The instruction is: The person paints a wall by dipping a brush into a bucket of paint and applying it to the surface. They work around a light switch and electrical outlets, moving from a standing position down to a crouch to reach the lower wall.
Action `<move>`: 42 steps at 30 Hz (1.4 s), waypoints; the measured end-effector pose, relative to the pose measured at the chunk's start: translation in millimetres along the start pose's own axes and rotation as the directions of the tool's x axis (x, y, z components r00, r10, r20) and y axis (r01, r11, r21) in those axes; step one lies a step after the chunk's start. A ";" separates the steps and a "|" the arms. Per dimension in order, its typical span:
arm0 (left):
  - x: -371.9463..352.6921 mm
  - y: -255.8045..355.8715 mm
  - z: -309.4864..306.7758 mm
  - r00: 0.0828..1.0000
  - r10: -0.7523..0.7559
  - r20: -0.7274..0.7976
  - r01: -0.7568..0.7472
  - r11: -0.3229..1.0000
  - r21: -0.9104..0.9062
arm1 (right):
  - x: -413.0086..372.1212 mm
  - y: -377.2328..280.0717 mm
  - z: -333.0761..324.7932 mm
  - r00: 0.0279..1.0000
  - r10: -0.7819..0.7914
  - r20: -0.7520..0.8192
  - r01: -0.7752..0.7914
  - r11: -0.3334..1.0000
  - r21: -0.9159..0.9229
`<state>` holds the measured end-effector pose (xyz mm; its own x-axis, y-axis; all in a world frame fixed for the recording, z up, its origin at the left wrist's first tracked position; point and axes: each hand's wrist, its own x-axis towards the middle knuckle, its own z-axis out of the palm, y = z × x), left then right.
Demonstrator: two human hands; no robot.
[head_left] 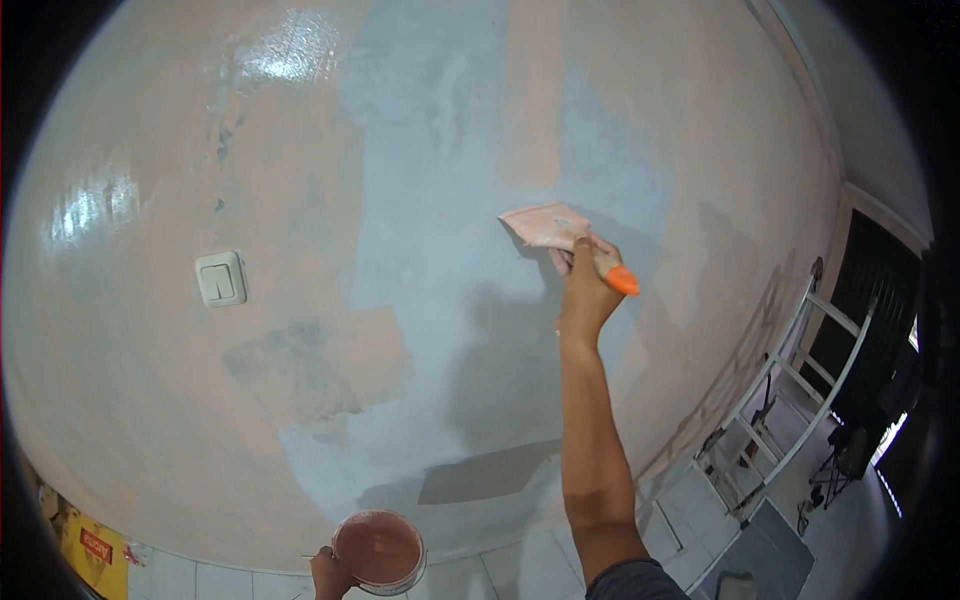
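A wide paintbrush (545, 224) with an orange-tipped handle is gripped in my right hand (588, 285), its paint-coated bristles pointing left at the wall. Around it, the wall (420, 230) shows a blue-grey area beside pinkish paint, with a pink vertical strip above the brush. Low in the view, my left hand (330, 575) holds the rim of a round bucket (378, 552) with pinkish paint inside.
A white light switch (220, 279) is on the wall at left. An aluminium ladder (790, 385) stands at right on the tiled floor, near a dark doorway curtain (865, 300). A yellow package (92, 550) lies at bottom left.
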<state>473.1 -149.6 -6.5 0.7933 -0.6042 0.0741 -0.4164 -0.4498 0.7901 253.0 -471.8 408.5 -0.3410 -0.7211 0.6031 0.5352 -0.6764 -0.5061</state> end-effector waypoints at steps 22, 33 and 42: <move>17.2 -115.9 100.4 0.980 0.024 -0.198 0.018 0.978 0.209 | 294.4 -185.3 245.9 0.917 -0.398 0.030 0.398 0.907 -0.140; 11.6 -27.6 55.7 0.990 -0.084 -0.118 0.114 0.952 0.282 | 260.8 -114.9 182.3 0.865 -0.482 0.141 0.478 0.876 0.067; 21.8 -52.2 54.7 0.991 -0.109 -0.081 0.121 0.977 0.175 | 103.7 18.0 -5.4 0.934 -0.350 0.075 0.358 0.909 -0.212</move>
<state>487.9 -175.3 -79.4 0.8671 -0.4967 0.0368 -0.3882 -0.6278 0.6747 223.2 -559.6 458.6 -0.4478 -0.4257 0.7863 0.2009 -0.9048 -0.3755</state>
